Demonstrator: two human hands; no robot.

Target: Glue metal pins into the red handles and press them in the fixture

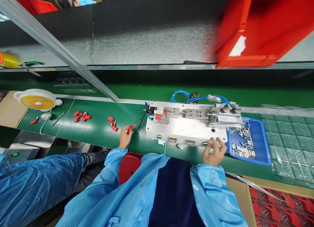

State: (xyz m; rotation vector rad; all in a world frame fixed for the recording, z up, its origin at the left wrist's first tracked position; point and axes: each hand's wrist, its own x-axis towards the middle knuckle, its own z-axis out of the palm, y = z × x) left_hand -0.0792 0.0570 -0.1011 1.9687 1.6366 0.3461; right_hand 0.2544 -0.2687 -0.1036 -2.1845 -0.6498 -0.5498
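Observation:
My left hand (125, 137) pinches a small red plastic part (130, 128) just left of the machine. My right hand (214, 152) rests at the front right corner of the white machine (188, 125), fingers apart and holding nothing, with the thumb at or beside a green push button (205, 143). Whether the button is pressed I cannot tell. Another red part (159, 116) sits in the fixture at the machine's left end, in line with a metal rod. A pneumatic cylinder (222, 115) is mounted at the right end.
A blue tray (266, 148) of metal pins adjoins the machine's right side. Several red parts (82, 116) lie on the green bench to the left, near a fan (38, 99). Overhead, a red bin (260, 61) stands on a shelf. A co-worker's blue sleeve (49, 171) is at left.

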